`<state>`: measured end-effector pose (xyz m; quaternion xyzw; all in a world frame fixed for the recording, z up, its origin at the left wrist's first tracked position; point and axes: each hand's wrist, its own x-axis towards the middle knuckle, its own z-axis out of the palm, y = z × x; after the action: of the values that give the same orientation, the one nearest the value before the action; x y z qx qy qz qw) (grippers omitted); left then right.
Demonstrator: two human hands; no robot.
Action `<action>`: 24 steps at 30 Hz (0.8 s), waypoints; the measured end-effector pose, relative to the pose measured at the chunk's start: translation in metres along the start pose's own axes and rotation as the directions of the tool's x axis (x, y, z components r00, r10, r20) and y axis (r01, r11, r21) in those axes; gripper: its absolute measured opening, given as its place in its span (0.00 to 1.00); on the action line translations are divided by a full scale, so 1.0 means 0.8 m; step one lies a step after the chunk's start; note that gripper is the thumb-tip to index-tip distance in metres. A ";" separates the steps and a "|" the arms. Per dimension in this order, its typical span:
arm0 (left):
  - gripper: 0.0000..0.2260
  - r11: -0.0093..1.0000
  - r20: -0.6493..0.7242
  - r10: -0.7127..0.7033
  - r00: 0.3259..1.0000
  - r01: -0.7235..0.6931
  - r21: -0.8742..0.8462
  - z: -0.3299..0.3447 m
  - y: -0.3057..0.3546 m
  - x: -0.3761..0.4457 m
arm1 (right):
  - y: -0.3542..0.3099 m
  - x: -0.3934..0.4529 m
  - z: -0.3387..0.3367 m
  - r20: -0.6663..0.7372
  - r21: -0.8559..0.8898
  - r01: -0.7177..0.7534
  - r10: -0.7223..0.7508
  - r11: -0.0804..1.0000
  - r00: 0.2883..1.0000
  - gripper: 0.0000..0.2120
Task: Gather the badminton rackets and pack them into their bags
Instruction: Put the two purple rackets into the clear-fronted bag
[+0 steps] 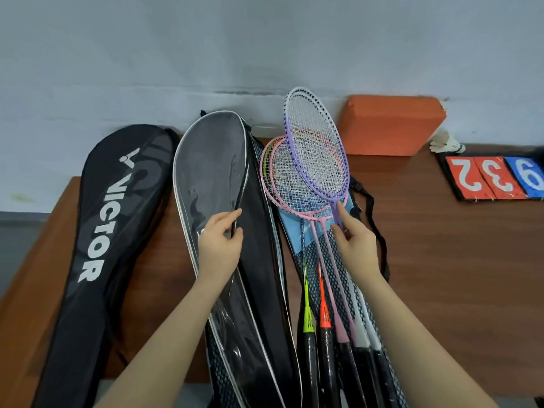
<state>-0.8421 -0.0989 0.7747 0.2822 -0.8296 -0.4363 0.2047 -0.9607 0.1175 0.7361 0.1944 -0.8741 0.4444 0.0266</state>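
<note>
An open racket bag (212, 160) with a clear grey flap lies on the wooden table (441, 260). My left hand (219, 245) pinches the flap's zipper edge and holds it up. Right of it lie several rackets: purple ones (316, 148) with heads raised against the wall, pink ones (282, 184), and yellow-green (306, 293) and orange (322, 295) shafted ones beneath. My right hand (354, 240) grips the purple rackets' shafts just below the heads. A blue mesh bag (294, 231) lies under the rackets.
A black VICTOR racket bag (100, 231) lies zipped at the left, hanging over the table's front edge. An orange foam block (388, 125) leans at the wall. A flip scoreboard (494, 178) and a shuttlecock (447, 144) sit at the far right.
</note>
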 end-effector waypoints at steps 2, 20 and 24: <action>0.16 1.000 -0.010 -0.016 1.000 0.016 -0.004 -0.005 0.001 -0.001 | -0.002 -0.002 -0.002 -0.027 -0.043 0.055 -0.056 0.998 0.998 0.24; 0.16 0.994 -0.030 -0.098 0.995 0.097 -0.041 0.016 0.034 0.001 | 0.004 -0.085 -0.059 0.062 -0.305 -0.002 0.022 0.952 0.998 0.19; 0.17 0.993 -0.016 -0.096 0.995 0.095 -0.073 0.022 0.034 -0.006 | 0.011 -0.109 -0.064 0.075 -0.442 0.014 0.022 0.897 0.997 0.20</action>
<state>-0.8567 -0.0723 0.7879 0.3182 -0.7968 -0.4724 0.2018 -0.8897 0.1899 0.7409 0.1987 -0.9529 0.2263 0.0348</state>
